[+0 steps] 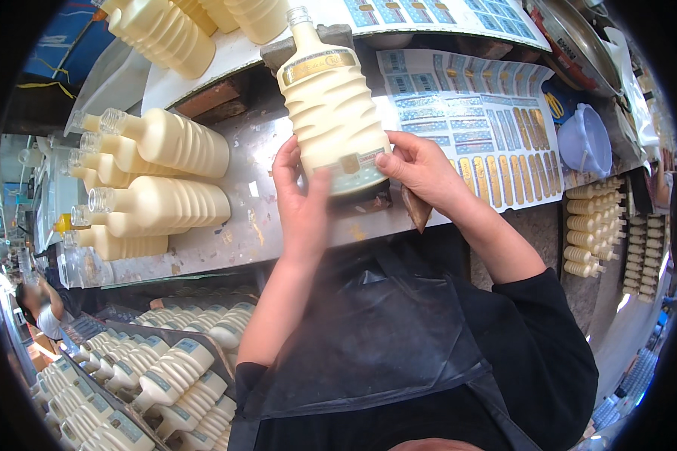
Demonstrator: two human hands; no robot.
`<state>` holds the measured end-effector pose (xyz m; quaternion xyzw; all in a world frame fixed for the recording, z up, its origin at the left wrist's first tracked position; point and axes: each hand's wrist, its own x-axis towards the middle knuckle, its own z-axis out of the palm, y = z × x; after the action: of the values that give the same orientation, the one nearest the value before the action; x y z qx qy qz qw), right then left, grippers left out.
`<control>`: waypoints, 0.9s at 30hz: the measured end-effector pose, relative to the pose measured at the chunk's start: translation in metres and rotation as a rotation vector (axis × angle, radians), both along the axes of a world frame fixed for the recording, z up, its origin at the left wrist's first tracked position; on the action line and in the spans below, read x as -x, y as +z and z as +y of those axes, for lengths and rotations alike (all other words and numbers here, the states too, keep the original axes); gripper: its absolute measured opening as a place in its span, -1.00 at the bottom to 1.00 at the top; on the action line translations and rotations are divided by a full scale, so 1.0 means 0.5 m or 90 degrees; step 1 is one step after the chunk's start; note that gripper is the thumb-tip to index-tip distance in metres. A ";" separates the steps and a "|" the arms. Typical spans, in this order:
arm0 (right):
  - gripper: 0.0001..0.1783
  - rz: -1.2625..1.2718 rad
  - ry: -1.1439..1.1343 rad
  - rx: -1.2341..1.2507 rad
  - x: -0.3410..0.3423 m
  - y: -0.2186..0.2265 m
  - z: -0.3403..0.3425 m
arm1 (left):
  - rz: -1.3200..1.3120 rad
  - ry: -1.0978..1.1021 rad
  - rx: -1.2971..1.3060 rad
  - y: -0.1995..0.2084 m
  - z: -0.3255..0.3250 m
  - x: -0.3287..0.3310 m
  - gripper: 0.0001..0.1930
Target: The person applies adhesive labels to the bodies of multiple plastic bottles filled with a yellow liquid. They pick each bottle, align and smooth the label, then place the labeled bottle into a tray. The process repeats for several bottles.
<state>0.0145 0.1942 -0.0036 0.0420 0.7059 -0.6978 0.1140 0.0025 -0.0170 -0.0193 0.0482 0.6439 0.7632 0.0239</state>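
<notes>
A cream-coloured bottle (pixel 331 113) with a wavy ribbed body and clear open neck leans back on a dark rest, in front of me. It carries a gold label near its shoulder and a pale blue label (pixel 346 167) around its lower part. My left hand (pixel 302 203) grips the bottle's lower left side, its thumb blurred over the label's left part. On the other side, my right hand (pixel 421 169) has its thumb pressed on the label's right end, fingers partly behind the bottle. A sheet of blue and gold labels (pixel 459 105) lies to the right.
Several unlabelled cream bottles (pixel 180 143) lie stacked on the metal table (pixel 241 233) at left. More stand at the far left edge. Labelled bottles (pixel 177 372) fill crates at lower left. A lilac bucket (pixel 585 139) sits at right, near more stacked bottles (pixel 590 225).
</notes>
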 end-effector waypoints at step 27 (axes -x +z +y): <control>-0.40 -0.036 0.023 0.017 -0.008 0.013 -0.002 | -0.007 -0.021 -0.027 -0.002 -0.007 -0.004 -0.29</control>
<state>0.0185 0.1930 0.0028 0.0471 0.6936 -0.7036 0.1471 0.0043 -0.0204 -0.0204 0.0551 0.6263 0.7766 0.0393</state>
